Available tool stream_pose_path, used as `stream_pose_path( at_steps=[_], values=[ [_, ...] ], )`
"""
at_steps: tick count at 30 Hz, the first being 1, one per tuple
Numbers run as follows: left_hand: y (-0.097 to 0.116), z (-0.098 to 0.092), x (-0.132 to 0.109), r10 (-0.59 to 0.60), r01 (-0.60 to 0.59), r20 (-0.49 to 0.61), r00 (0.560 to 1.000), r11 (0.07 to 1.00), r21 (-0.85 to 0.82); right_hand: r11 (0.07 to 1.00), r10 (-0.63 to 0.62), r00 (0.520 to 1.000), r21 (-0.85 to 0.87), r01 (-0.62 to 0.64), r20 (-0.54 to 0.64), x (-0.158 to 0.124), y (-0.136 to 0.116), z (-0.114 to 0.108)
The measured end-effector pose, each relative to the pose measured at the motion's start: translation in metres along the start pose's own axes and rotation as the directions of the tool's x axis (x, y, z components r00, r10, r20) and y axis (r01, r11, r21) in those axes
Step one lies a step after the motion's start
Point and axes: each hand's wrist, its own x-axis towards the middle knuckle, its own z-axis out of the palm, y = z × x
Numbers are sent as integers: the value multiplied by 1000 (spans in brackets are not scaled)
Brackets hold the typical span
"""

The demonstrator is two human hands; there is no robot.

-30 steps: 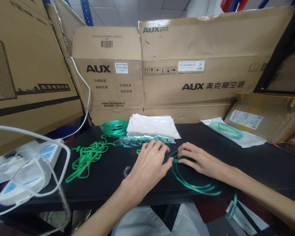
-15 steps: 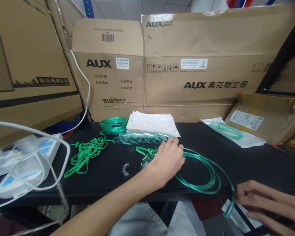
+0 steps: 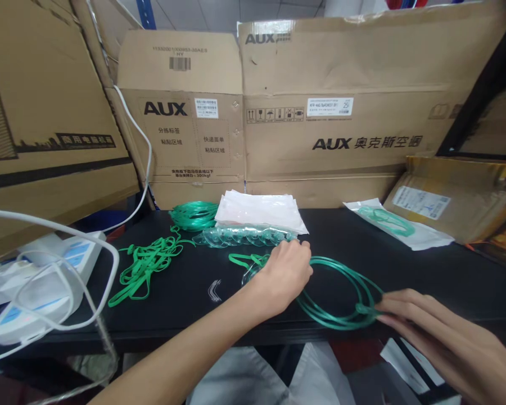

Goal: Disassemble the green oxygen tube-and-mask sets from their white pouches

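A coil of thin green tubing (image 3: 341, 292) lies on the black table (image 3: 425, 275) in front of me. My left hand (image 3: 284, 273) rests closed on the coil's left side, over a clear mask piece (image 3: 249, 274) with a green strap. My right hand (image 3: 421, 320) pinches the coil's right end at the table's front edge. Just behind the left hand lie a row of clear masks (image 3: 240, 236) and a stack of white bags (image 3: 259, 211).
A tangle of green straps (image 3: 145, 264) and a green tubing bundle (image 3: 194, 215) lie to the left. A sealed bag with tubing (image 3: 396, 224) lies at the right. White devices with cables (image 3: 29, 281) sit far left. Cardboard boxes (image 3: 320, 112) wall off the back.
My right hand dropped below the table edge, then came back up with the tubing's loose end and now pinches it against the coil. My left hand shifted right onto the mask and stayed.
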Motion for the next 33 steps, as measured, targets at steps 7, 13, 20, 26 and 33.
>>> stream_pose_path(
  at_steps=[7,13,20,26,33],
  values=[
    [6,-1,-6,15,-16,-45,999,1000,-16,998,-60,992,-20,58,-113,54,-28,33],
    [7,-8,-4,-52,45,-29,998,975,-219,999,-43,993,-28,40,-107,49,-35,28],
    [6,-9,-20,42,-35,16,999,952,-305,973,-156,983,-189,135,-100,44,-34,17],
    [-1,-13,-38,201,-156,90,976,920,-358,957,-99,994,-279,82,-51,29,-24,25],
    [-2,-2,-53,310,-297,0,951,911,-288,991,112,990,66,-118,85,31,-31,13]
  ],
)
